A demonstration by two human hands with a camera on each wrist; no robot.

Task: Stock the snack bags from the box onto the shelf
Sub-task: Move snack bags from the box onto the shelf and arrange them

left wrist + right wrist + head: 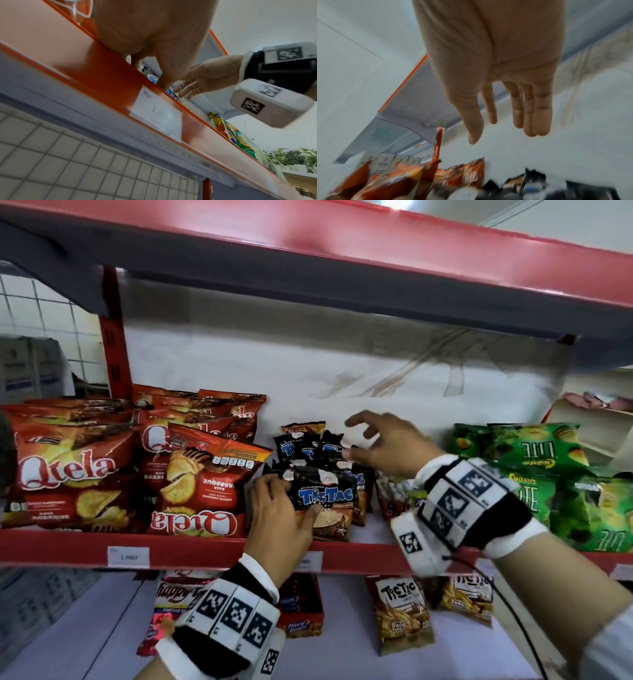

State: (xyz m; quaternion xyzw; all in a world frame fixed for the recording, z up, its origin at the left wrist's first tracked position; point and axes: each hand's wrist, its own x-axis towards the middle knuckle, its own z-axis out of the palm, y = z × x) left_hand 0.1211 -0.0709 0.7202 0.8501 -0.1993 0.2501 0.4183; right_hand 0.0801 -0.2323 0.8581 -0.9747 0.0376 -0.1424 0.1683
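Several black Tic Tac snack bags (308,446) stand in a cluster in the middle of the red-edged shelf (205,549). My left hand (287,501) grips the front Tic Tac bag (325,498) at the shelf's front edge, fingers on its left side and thumb on its face. My right hand (363,440) hovers over the back bags with spread fingers and holds nothing. The right wrist view shows its fingers (518,115) straight and empty above the bags. In the left wrist view, the left hand (154,75) reaches over the shelf lip. No box is in view.
Red Qtela chip bags (68,474) fill the shelf's left side and green chip bags (548,467) its right. The upper shelf (308,268) hangs close overhead. Below, the lower shelf holds more Tic Tac bags (400,611) and a red carton (301,607).
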